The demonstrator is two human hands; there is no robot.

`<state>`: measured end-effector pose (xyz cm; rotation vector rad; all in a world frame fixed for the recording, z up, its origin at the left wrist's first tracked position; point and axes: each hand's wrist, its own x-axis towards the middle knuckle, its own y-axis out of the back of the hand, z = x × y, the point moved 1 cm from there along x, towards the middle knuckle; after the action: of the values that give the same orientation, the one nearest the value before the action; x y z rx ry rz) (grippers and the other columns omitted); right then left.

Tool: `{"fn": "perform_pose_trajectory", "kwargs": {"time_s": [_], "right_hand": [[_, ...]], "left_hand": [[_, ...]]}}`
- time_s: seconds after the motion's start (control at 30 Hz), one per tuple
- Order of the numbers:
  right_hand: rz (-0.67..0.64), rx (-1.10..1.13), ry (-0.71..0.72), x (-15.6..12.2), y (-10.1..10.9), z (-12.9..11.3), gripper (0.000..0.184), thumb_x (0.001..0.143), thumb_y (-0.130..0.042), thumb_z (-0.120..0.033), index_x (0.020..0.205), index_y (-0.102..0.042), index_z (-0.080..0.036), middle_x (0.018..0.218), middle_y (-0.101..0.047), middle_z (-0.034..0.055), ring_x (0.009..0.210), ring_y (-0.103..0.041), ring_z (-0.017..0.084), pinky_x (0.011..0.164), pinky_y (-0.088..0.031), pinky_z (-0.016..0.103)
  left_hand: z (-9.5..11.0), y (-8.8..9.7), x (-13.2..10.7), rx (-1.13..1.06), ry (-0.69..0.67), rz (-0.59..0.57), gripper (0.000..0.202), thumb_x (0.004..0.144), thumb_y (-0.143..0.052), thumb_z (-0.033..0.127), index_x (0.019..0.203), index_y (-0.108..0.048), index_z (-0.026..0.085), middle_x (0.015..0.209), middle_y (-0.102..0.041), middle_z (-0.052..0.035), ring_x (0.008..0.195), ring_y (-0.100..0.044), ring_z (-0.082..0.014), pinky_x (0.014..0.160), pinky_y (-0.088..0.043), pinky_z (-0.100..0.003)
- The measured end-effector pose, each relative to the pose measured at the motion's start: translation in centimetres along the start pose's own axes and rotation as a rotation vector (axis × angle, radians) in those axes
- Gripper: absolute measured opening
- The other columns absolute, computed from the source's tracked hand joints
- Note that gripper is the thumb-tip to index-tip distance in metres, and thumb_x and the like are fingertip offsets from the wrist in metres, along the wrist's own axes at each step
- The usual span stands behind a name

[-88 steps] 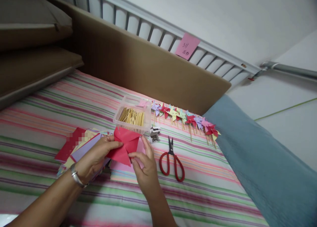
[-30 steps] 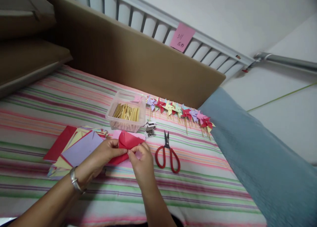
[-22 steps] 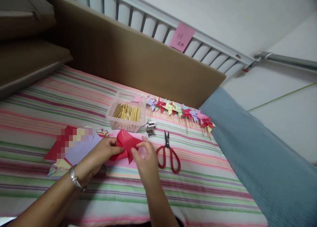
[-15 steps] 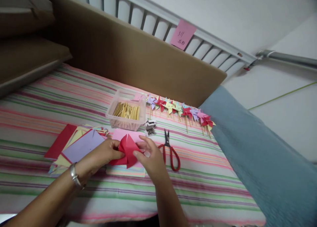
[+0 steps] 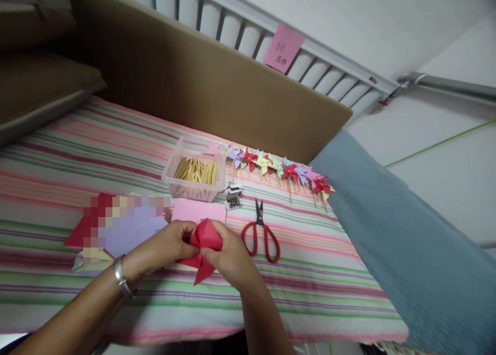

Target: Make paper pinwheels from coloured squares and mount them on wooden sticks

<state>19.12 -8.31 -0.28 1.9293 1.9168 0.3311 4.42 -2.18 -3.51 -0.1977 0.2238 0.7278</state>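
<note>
Both my hands pinch a red paper piece point(image 5: 202, 245), folded into pointed flaps, just above the striped cloth. My left hand point(image 5: 165, 246), with a metal bracelet on its wrist, grips the paper's left side. My right hand point(image 5: 228, 254) presses the folds together from the right. A pink sheet point(image 5: 198, 210) lies flat just beyond the hands.
A stack of coloured paper point(image 5: 116, 223) lies to the left. Behind are a clear tub of wooden sticks point(image 5: 194, 173), a small stapler point(image 5: 232, 196), red scissors point(image 5: 260, 235) and a row of several finished pinwheels point(image 5: 279, 168). A cardboard panel point(image 5: 217, 91) and a blue cushion point(image 5: 406, 251) border the cloth.
The red paper went from a wide open shape to a tighter folded bundle. My hands drew it closer to me and closed round it. The view shifted slightly.
</note>
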Motion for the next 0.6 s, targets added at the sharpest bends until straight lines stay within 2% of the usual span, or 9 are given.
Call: {"fn": "perform_pose_trajectory", "kwargs": {"time_s": [0.1, 0.2, 0.3, 0.37, 0.47, 0.53, 0.6], "right_hand": [[0.028, 0.090, -0.020, 0.4, 0.1, 0.3, 0.041, 0.063, -0.057, -0.008, 0.101, -0.064, -0.021, 0.080, -0.062, -0.0045, 0.067, -0.054, 0.014, 0.062, -0.045, 0.023], [0.109, 0.257, -0.066, 0.9, 0.2, 0.9, 0.042, 0.063, -0.061, -0.012, 0.104, -0.063, -0.020, 0.080, -0.063, -0.0037, 0.066, -0.054, 0.014, 0.060, -0.045, 0.023], [0.211, 0.434, -0.081, 1.4, 0.0, 1.8, 0.036, 0.064, -0.066, -0.016, 0.100, -0.062, -0.020, 0.077, -0.065, -0.0034, 0.066, -0.057, 0.015, 0.060, -0.046, 0.025], [0.274, 0.519, -0.077, 1.7, -0.3, 2.3, 0.033, 0.064, -0.068, -0.017, 0.096, -0.063, -0.020, 0.076, -0.066, -0.0030, 0.066, -0.058, 0.016, 0.061, -0.047, 0.025], [0.342, 0.618, -0.065, 1.8, -1.0, 2.4, 0.032, 0.063, -0.070, -0.017, 0.095, -0.063, -0.020, 0.076, -0.067, -0.0027, 0.065, -0.060, 0.016, 0.061, -0.048, 0.026], [0.350, 0.705, -0.057, 1.7, -1.5, 2.1, 0.032, 0.063, -0.070, -0.016, 0.094, -0.063, -0.020, 0.075, -0.068, -0.0028, 0.065, -0.060, 0.016, 0.063, -0.048, 0.026], [0.332, 0.796, -0.054, 1.5, -1.9, 1.6, 0.030, 0.064, -0.070, -0.015, 0.093, -0.063, -0.019, 0.077, -0.069, -0.0022, 0.067, -0.061, 0.016, 0.065, -0.048, 0.027]], "left_hand": [[0.1, 0.1, 0.2, -0.028, -0.053, 0.078, 0.014, 0.060, -0.064, 0.012, 0.070, -0.056, 0.017, 0.063, -0.056, 0.0051, 0.058, -0.050, -0.0116, 0.056, -0.035, -0.024], [0.5, 0.3, 0.2, -0.132, -0.115, 0.255, 0.036, 0.062, -0.072, 0.019, 0.096, -0.060, 0.017, 0.073, -0.064, 0.0016, 0.069, -0.058, -0.0152, 0.066, -0.043, -0.026], [1.1, 0.1, -0.1, -0.290, -0.082, 0.398, 0.055, 0.064, -0.077, 0.029, 0.114, -0.056, 0.020, 0.086, -0.069, -0.0016, 0.080, -0.063, -0.0173, 0.077, -0.045, -0.029], [1.4, -0.5, -0.2, -0.393, -0.033, 0.363, 0.053, 0.063, -0.079, 0.030, 0.110, -0.059, 0.019, 0.090, -0.071, -0.0033, 0.083, -0.064, -0.0186, 0.080, -0.046, -0.031], [1.4, -1.6, -0.3, -0.477, -0.015, 0.273, 0.039, 0.060, -0.081, 0.028, 0.094, -0.067, 0.016, 0.088, -0.073, -0.0052, 0.082, -0.066, -0.0204, 0.081, -0.047, -0.032], [1.2, -2.0, -0.2, -0.489, -0.022, 0.269, 0.032, 0.059, -0.082, 0.027, 0.086, -0.070, 0.015, 0.084, -0.074, -0.0055, 0.079, -0.067, -0.0202, 0.080, -0.048, -0.031], [0.8, -2.0, 0.0, -0.496, -0.021, 0.293, 0.031, 0.060, -0.082, 0.027, 0.086, -0.071, 0.015, 0.082, -0.075, -0.0056, 0.077, -0.067, -0.0200, 0.078, -0.049, -0.031]]}}
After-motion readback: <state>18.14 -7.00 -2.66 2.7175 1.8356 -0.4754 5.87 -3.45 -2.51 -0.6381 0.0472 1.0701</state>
